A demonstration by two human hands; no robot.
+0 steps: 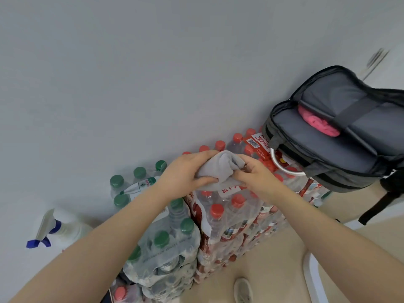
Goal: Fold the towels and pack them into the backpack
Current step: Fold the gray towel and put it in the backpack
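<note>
Both hands are close together above the stacked packs of bottled water, and both have hold of the same grey towel (220,171): the left hand (185,171) has its fingers curled over the cloth's left side, with the thumb underneath, while the right hand (253,173) pinches the right end between thumb and fingers. The towel is bunched up into a small soft lump between them, held in the air just over the red-capped bottles (218,215) rather than lying on anything. It looks light and limp, the sort of cloth that sags wherever it is not supported, so it will keep no fold by itself; I would judge it best taken by its corners or along one edge, shaken flat, and then pinched at the fold line so the layers do not slide apart (a thin cloth like this tends to slip open once let go). Nothing about it is fragile, and it should squash easily into a tight space. The backpack (328,154) lies open on top of the bottle packs to the right, near the hands but not touching them, its grey lining showing and a pink towel (314,123) already tucked under the black strap inside. Green-capped bottles (161,239) stand to the left of the red ones, and a spray bottle (63,228) sits further left by the wall.
</note>
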